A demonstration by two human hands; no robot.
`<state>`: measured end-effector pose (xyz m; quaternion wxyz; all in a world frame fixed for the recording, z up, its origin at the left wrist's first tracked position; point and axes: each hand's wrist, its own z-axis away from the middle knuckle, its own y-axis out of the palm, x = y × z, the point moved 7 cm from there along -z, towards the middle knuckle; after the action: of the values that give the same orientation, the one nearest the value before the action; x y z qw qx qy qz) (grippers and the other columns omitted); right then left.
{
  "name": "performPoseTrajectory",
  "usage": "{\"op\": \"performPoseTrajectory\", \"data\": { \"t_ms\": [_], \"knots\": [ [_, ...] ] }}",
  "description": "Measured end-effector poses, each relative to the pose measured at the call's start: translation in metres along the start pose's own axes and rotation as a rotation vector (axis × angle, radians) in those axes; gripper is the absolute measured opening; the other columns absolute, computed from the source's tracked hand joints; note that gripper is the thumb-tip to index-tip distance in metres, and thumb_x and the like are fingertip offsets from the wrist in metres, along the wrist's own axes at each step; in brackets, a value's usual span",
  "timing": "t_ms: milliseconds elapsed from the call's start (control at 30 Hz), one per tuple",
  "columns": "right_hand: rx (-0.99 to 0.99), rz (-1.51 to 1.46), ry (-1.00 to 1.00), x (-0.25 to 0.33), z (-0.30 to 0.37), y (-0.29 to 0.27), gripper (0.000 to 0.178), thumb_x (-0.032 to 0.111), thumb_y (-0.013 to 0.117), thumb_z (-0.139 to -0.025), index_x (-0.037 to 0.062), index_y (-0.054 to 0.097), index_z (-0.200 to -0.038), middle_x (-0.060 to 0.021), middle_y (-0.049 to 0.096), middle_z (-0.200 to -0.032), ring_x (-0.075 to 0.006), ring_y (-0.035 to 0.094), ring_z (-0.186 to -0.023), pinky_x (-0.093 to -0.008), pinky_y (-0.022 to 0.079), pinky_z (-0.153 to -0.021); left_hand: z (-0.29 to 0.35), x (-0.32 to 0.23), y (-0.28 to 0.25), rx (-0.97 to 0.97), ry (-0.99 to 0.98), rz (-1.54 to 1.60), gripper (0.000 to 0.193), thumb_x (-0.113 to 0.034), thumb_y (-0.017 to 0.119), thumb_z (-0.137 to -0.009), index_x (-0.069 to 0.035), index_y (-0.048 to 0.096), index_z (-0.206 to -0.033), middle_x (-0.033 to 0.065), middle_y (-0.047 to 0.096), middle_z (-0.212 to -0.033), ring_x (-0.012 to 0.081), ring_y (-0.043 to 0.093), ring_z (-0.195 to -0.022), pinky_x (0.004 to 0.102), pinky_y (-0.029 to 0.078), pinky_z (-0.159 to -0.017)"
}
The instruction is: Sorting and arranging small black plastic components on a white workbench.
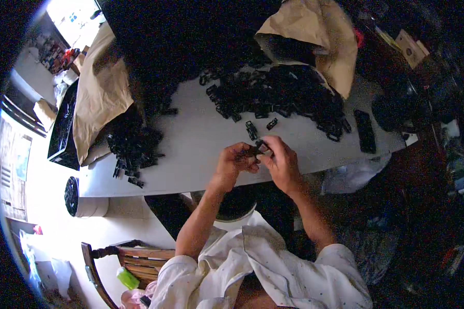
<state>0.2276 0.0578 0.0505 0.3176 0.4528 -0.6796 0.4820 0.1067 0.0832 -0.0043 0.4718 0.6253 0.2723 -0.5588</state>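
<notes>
My left hand (233, 164) and my right hand (280, 164) meet above the near edge of the table, their fingers closed on a small black plastic part (261, 148) between them. Much of that part is covered by my fingertips. Just beyond my hands lie two loose black plastic pieces, one longer (251, 130) and one shorter (272, 123). A broad heap of similar black pieces (278, 92) spreads over the far side of the table. Another pile of black pieces (134, 147) lies at the left, by the table's edge.
The light table (185, 149) carries a brown paper bag (340, 56) behind the heap and another paper bag (105, 92) at the left. A dark flat object (365, 131), possibly a phone, lies at the right. A wooden chair (144, 262) and a white bucket (93, 205) stand lower left.
</notes>
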Motion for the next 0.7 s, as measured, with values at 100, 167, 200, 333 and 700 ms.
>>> {"op": "performPoseTrajectory", "data": {
  "t_ms": [100,167,200,333,700],
  "knots": [
    [-0.036,0.323,-0.329,0.015,0.004,0.011,0.032,0.008,0.063,-0.073,0.0016,0.051,-0.102,-0.0154,0.054,-0.093,-0.0317,0.056,-0.083,-0.0324,0.046,-0.069,0.003,-0.005,0.006,-0.013,0.003,-0.005,0.012,0.001,0.053,-0.079,0.004,0.054,-0.091,0.0090,0.058,-0.079,0.0152,0.058,-0.067,0.0275,0.050,-0.060],
    [-0.047,0.288,-0.286,0.016,0.006,0.015,0.031,0.008,0.063,-0.073,0.0012,0.051,-0.101,-0.0152,0.053,-0.093,-0.0305,0.056,-0.082,-0.0321,0.046,-0.069,0.006,-0.004,0.002,-0.027,0.107,0.043,0.013,-0.002,0.056,-0.077,0.004,0.057,-0.088,0.0088,0.059,-0.078,0.0163,0.058,-0.066,0.0269,0.048,-0.058],
    [-0.065,0.260,-0.235,0.014,0.007,0.015,0.030,0.008,0.063,-0.074,0.0009,0.051,-0.100,-0.0151,0.053,-0.092,-0.0292,0.056,-0.081,-0.0319,0.046,-0.069,0.007,-0.004,0.001,-0.028,0.109,0.046,0.013,-0.002,0.056,-0.077,0.004,0.057,-0.088,0.0088,0.059,-0.078,0.0163,0.058,-0.066,0.0269,0.048,-0.058],
    [-0.039,0.033,-0.097,0.003,0.009,0.015,0.027,0.007,0.062,-0.075,0.0001,0.051,-0.099,-0.0135,0.053,-0.090,-0.0247,0.055,-0.079,-0.0308,0.045,-0.069,0.011,-0.013,0.002,-0.060,0.082,-0.111,0.012,0.002,0.055,-0.076,0.005,0.058,-0.088,0.0087,0.060,-0.076,0.0159,0.057,-0.065,0.0274,0.048,-0.058],
    [-0.039,-0.553,0.233,-0.031,0.005,0.022,0.020,0.014,0.058,-0.082,-0.0003,0.051,-0.094,-0.0052,0.058,-0.079,-0.0111,0.056,-0.065,-0.0234,0.045,-0.059,0.007,0.002,-0.010,0.018,0.031,0.121,0.008,-0.001,0.052,-0.079,0.004,0.056,-0.084,0.0118,0.060,-0.077,0.0182,0.057,-0.061,0.0277,0.047,-0.056]
  ]
}}
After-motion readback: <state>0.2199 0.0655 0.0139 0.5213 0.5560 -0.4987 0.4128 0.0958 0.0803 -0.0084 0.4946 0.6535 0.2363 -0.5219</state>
